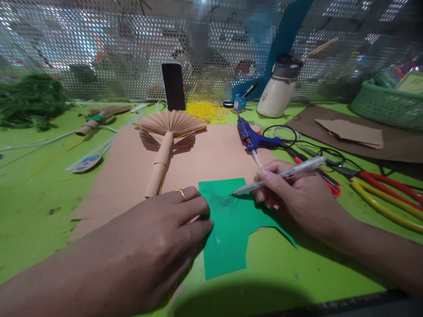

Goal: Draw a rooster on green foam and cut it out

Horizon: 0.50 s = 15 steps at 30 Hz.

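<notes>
A piece of green paper [228, 229] lies on the green table, partly over a tan sheet [205, 154]. My left hand [165, 229], a ring on one finger, rests with its fingers curled on the paper's left edge and holds it down. My right hand [291, 193] grips a clear pen [280, 175] whose tip touches the green paper near its top middle.
A folded paper fan on a rolled handle [167, 132] lies on the tan sheet. A blue glue gun [253, 138], red and yellow handled tools [380, 193], brown card [350, 132], a white jar [277, 94], a green basket [386, 103] and a dark phone [173, 86] stand around.
</notes>
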Available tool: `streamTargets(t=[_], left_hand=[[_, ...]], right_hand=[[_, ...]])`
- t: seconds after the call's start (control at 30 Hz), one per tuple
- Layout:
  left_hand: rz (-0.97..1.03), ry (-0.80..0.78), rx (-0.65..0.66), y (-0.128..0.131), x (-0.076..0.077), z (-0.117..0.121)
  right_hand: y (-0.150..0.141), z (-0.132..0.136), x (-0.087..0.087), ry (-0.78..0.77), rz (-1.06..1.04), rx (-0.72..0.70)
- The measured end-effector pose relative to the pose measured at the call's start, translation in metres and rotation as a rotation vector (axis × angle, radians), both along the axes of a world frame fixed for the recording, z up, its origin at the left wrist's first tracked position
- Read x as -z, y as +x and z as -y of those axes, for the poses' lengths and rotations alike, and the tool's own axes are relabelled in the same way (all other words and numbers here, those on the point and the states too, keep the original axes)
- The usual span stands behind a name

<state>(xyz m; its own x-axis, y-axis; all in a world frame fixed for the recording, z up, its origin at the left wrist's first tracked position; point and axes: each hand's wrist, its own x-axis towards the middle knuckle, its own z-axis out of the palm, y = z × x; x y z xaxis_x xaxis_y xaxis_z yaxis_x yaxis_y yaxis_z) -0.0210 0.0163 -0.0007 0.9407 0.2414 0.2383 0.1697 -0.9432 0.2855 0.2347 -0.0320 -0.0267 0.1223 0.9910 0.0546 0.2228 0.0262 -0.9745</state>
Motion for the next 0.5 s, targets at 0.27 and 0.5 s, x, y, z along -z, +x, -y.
streamTargets(t=[0.27,0.5], left_hand=[[0.000,0.011,0.001,0.0000,-0.0021,0.0013],[0.000,0.019,0.009,0.0000,-0.0015,0.0011]], right_hand=[[0.0016,-0.0001,0.0046,-0.074,-0.171,0.045],[0.0028,0.0003,0.0048,-0.012,-0.081,0.010]])
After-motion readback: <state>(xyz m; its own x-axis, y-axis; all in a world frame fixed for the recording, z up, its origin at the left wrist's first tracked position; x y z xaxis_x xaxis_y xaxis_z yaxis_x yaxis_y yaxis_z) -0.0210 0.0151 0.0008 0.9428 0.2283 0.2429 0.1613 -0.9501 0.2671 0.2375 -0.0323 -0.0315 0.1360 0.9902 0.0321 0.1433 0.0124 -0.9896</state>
